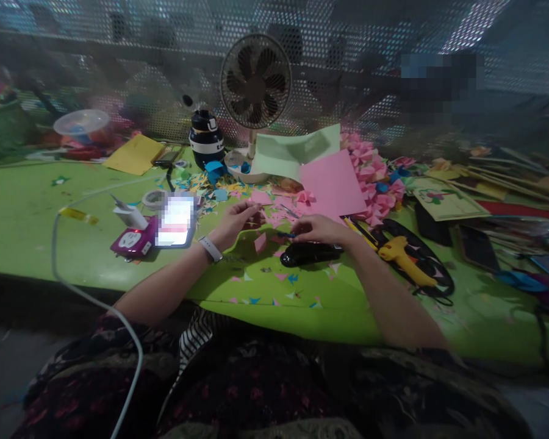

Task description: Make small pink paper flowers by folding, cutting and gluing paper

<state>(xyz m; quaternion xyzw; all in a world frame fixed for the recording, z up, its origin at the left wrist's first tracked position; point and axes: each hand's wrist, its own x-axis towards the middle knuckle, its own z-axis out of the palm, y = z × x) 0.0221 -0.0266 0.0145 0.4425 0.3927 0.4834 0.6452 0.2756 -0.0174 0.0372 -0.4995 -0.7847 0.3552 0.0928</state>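
Note:
My left hand (238, 224), with a white band on its wrist, is raised over the green table. Its thumb and fingers are pressed together in a pinch; anything between them is too small to make out. My right hand (319, 230) is curled around a pair of scissors (290, 211), whose thin blades point up and to the left toward my left hand. Its fingers hide much of the handles. A black stapler (308, 254) lies just below my right hand. Between my hands lies a small pink paper piece (260, 243), with paper scraps around it.
Behind my hands lie a pink sheet (336, 186), a pale green sheet (297, 149) and piled pink paper shapes (370, 177). A fan (256, 82) and dark bottle (205, 140) stand behind. Left are a lit phone (176, 222) and purple socket (137, 239); right, a yellow glue gun (407, 262).

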